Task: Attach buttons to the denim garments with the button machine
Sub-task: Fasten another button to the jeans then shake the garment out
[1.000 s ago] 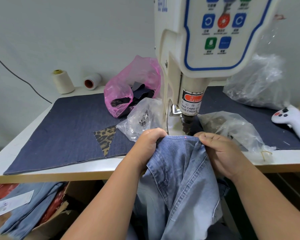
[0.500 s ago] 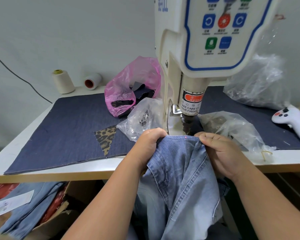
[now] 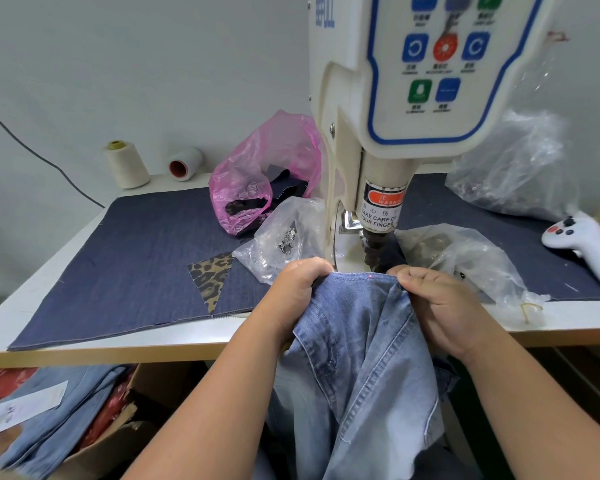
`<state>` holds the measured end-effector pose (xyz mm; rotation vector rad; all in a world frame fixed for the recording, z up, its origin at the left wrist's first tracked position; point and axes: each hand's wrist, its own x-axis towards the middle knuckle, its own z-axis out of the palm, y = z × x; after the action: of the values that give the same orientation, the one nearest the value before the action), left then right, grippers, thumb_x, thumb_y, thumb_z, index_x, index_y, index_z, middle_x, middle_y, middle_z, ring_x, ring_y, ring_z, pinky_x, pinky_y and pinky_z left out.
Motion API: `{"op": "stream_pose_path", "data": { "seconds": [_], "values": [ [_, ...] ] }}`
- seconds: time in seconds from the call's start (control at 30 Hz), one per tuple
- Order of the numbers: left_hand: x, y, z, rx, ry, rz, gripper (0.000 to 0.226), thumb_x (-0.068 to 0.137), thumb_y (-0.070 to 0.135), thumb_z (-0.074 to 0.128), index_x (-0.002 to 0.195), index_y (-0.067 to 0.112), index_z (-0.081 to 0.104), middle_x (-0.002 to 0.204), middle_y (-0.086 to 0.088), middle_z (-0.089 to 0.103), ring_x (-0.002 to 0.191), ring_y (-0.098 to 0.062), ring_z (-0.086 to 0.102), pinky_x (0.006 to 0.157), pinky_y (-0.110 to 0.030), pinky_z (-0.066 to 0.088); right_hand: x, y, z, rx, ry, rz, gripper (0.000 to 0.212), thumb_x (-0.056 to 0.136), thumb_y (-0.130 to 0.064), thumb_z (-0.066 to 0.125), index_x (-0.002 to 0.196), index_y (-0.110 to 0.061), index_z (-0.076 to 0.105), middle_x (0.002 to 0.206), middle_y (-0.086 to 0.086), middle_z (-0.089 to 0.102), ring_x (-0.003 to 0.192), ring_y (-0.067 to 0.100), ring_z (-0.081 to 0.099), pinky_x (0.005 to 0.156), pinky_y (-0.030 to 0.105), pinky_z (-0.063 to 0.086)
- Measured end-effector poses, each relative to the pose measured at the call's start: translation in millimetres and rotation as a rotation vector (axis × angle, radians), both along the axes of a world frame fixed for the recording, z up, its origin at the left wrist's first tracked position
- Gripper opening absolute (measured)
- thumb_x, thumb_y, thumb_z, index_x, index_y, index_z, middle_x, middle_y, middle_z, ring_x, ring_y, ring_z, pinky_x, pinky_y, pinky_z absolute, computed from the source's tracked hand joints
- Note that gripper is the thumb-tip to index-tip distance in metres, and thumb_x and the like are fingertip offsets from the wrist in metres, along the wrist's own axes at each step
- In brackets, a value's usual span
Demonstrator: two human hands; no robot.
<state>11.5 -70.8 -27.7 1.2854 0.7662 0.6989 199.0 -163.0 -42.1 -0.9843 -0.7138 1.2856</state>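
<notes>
At the front edge of the white counter (image 3: 84, 244), under the cream button machine (image 3: 388, 140), a light-blue denim garment (image 3: 357, 348) hangs off the edge. Left hand (image 3: 293, 289) fingers clenched on the hem's left corner; right hand (image 3: 440, 306) fingers pinching the right corner. Hem stretched between both hands, just below the machine's dark punch (image 3: 374, 251); small red light dot (image 3: 371, 276) on the fabric. Clear plastic bag of metal buttons (image 3: 284, 237) just left of the machine.
</notes>
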Motion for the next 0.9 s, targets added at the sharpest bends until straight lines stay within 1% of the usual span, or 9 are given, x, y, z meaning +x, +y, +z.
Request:
{"op": "stream_pose_path", "data": {
  "seconds": [0.1,0.2,0.3,0.43,0.57,0.77,0.83,0.9],
  "values": [
    [-0.5,0.1,0.6,-0.016,0.004,-0.011,0.017,0.07,0.022,0.055,0.061,0.013,0.044,0.058,0.001,0.035,0.05,-0.012,0.036,0.045,-0.022,0.034,0.2,0.0,1.3,-0.017,-0.01,-0.003,0.019,0.079,-0.013,0.058,0.087,0.003,0.064,0.079,0.016,0.067,0.072,0.022,0.067,0.066,0.031,0.058],
    [-1.0,-0.6,1.2,-0.024,0.009,-0.016,0.017,0.07,0.022,0.055,0.072,0.008,0.046,0.06,-0.001,0.034,0.05,-0.012,0.036,0.045,-0.023,0.034,0.0,0.7,1.9,-0.024,-0.002,0.015,0.02,0.08,-0.013,0.058,0.089,0.004,0.06,0.078,0.016,0.064,0.071,0.022,0.064,0.066,0.031,0.057],
    [-0.9,-1.1,2.3,-0.036,0.007,-0.011,0.018,0.069,0.022,0.055,0.076,0.006,0.048,0.062,-0.003,0.034,0.051,-0.013,0.037,0.046,-0.024,0.034,-0.4,0.8,2.0,-0.026,0.001,0.015,0.017,0.079,-0.013,0.058,0.085,0.002,0.062,0.077,0.016,0.064,0.07,0.022,0.064,0.065,0.03,0.058],
    [-0.4,-1.2,2.9,-0.028,0.014,0.0,0.018,0.068,0.022,0.055,0.075,0.006,0.05,0.062,-0.004,0.035,0.051,-0.013,0.037,0.046,-0.023,0.034,-1.3,1.6,0.8,-0.033,-0.011,0.005,0.02,0.08,-0.014,0.059,0.089,0.004,0.06,0.08,0.018,0.064,0.073,0.024,0.063,0.068,0.032,0.057],
    [-0.8,-2.5,2.8,-0.03,0.013,0.009,0.015,0.067,0.022,0.055,0.062,0.013,0.044,0.059,0.0,0.032,0.049,-0.012,0.033,0.043,-0.021,0.031,-3.1,1.7,1.6,-0.018,-0.027,-0.01,0.017,0.078,-0.015,0.06,0.083,0.001,0.059,0.076,0.015,0.062,0.068,0.022,0.06,0.065,0.029,0.055],
    [-0.4,-3.4,3.6,-0.025,0.012,0.019,0.016,0.068,0.022,0.055,0.057,0.016,0.044,0.056,0.002,0.034,0.049,-0.011,0.035,0.045,-0.023,0.032,-0.8,2.1,0.4,-0.022,-0.026,0.007,0.016,0.078,-0.014,0.06,0.083,0.001,0.062,0.076,0.016,0.063,0.068,0.021,0.063,0.064,0.029,0.057],
    [-0.4,-3.4,3.4,-0.037,0.007,0.018,0.017,0.068,0.022,0.055,0.06,0.012,0.044,0.058,0.0,0.033,0.05,-0.013,0.034,0.047,-0.024,0.031,-0.8,1.9,0.5,-0.024,-0.032,0.01,0.015,0.079,-0.015,0.06,0.082,0.0,0.063,0.077,0.015,0.064,0.068,0.021,0.063,0.065,0.029,0.057],
    [-0.8,-3.1,3.6,-0.035,0.018,0.014,0.017,0.068,0.022,0.055,0.068,0.007,0.047,0.061,-0.002,0.032,0.052,-0.014,0.034,0.047,-0.025,0.031,-0.8,1.7,0.5,-0.022,-0.027,0.007,0.014,0.078,-0.014,0.06,0.08,-0.001,0.064,0.076,0.015,0.064,0.068,0.021,0.063,0.065,0.029,0.057]
  ]
}}
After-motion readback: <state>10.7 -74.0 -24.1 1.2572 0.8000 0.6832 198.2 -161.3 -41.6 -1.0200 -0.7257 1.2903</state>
